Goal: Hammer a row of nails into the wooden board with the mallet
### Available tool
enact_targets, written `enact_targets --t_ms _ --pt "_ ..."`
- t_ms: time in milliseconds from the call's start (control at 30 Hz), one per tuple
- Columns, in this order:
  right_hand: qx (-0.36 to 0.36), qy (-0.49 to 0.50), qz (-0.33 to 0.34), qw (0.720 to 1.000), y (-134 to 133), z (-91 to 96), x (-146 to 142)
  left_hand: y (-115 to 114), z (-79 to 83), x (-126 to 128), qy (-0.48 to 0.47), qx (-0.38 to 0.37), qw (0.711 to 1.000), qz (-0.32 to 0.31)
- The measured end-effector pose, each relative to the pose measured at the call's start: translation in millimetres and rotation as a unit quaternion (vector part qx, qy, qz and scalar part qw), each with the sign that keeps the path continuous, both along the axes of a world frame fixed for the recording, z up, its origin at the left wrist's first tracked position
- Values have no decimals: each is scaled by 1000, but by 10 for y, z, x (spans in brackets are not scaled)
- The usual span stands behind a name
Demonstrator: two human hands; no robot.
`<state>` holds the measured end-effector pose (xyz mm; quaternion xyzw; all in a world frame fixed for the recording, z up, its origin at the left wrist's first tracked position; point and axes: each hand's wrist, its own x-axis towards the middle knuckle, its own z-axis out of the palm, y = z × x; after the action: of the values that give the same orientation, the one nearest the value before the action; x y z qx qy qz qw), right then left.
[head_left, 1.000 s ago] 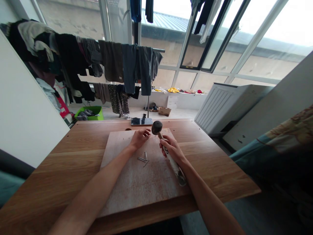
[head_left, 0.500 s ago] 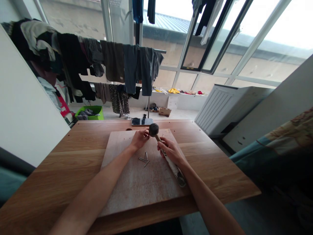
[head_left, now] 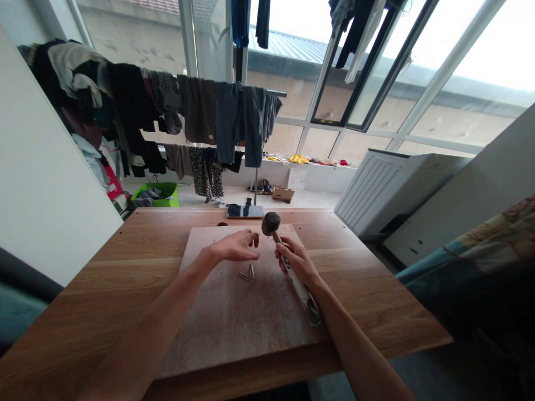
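My right hand (head_left: 295, 260) is wrapped round the pale handle of a hammer (head_left: 271, 223), whose dark round head is raised a little above a worn wooden board (head_left: 234, 317). My left hand (head_left: 234, 247) hovers palm down over the board just left of the hammer head, its thumb and forefinger pinched together near a thin nail I can barely make out. A few loose nails (head_left: 247, 273) lie on the board under and just behind that hand.
The board lies on a brown wooden table (head_left: 104, 278). A phone (head_left: 246, 211) rests at the table's far edge. Beyond are a rack hung with clothes (head_left: 200, 111), a green basket (head_left: 155, 194) and a white radiator panel (head_left: 376, 184) by the windows.
My left hand has drawn back from the hammer head toward me and turned palm down over the loose nails. The hammer head has lifted slightly and the view has shifted a little.
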<state>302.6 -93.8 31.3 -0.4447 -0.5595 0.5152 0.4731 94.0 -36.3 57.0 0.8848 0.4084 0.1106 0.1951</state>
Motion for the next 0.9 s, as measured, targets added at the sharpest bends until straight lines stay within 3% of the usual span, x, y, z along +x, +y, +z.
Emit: enact_targets --t_ms 67,167,333,500,600,700,800,900 --pt "2 3 -4 1000 9 -18 1 -142 185 12 114 -38 991 -57" --pt "5 -4 -3 1000 5 -19 2 -341 341 129 206 -21 976 -60" --pt "9 -7 2 1000 -2 -14 13 -506 343 314 234 26 969 -71" --pt "6 -11 4 1000 12 -33 26 -436 280 270 201 28 977 -67" --pt "7 -9 0 1000 15 -37 27 -277 209 170 125 9 989 -80" --pt "5 0 -2 1000 16 -34 24 -55 81 48 -39 -6 997 -66" --pt "0 9 -2 1000 19 -28 21 150 -105 -61 -224 -20 974 13" --pt "-3 11 -3 1000 18 -21 20 268 -292 -125 -326 -40 941 86"
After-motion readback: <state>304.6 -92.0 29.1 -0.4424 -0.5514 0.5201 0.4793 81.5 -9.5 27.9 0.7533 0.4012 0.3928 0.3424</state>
